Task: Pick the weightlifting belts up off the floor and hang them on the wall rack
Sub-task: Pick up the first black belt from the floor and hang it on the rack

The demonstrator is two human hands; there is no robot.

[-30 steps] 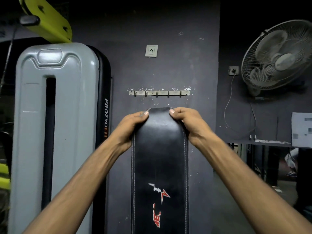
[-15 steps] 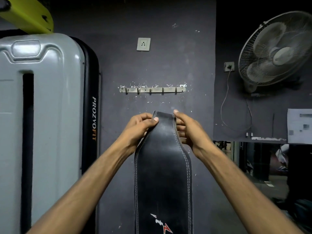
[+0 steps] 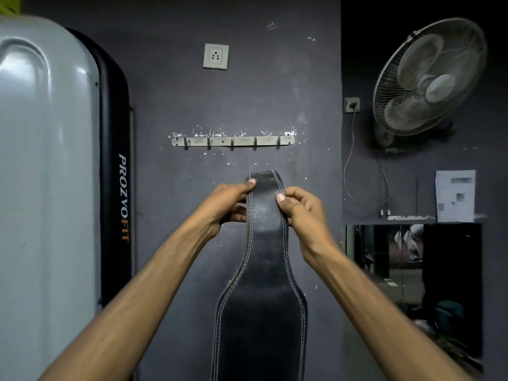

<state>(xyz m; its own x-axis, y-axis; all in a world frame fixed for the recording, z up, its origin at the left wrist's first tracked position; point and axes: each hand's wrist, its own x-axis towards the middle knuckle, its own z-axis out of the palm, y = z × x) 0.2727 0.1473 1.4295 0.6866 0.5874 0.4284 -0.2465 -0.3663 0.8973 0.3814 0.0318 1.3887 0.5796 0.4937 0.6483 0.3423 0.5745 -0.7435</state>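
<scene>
In the head view, a black weightlifting belt (image 3: 265, 270) with pale stitching is held upright in front of a dark wall (image 3: 275, 92). Its narrow upper end is pinched from both sides: the left hand (image 3: 228, 204) is closed on the left edge with the thumb laid across the front, and the right hand (image 3: 301, 207) is closed on the right edge, thumb likewise pressed on the leather. The wide lower part of the belt hangs down between the forearms and is cut off by the bottom edge of the picture.

The wall rack (image 3: 233, 141), a pale metal strip with five hooks, is seen just above the belt's top end, apart from it; nothing is hung on it. A wall socket (image 3: 215, 56) is fixed higher up. A grey machine shroud (image 3: 46, 174) lettered "PROZVOFIT" is seen at the left, and a wall fan (image 3: 428, 81) at the right, with a paper sheet (image 3: 455, 195) below it.
</scene>
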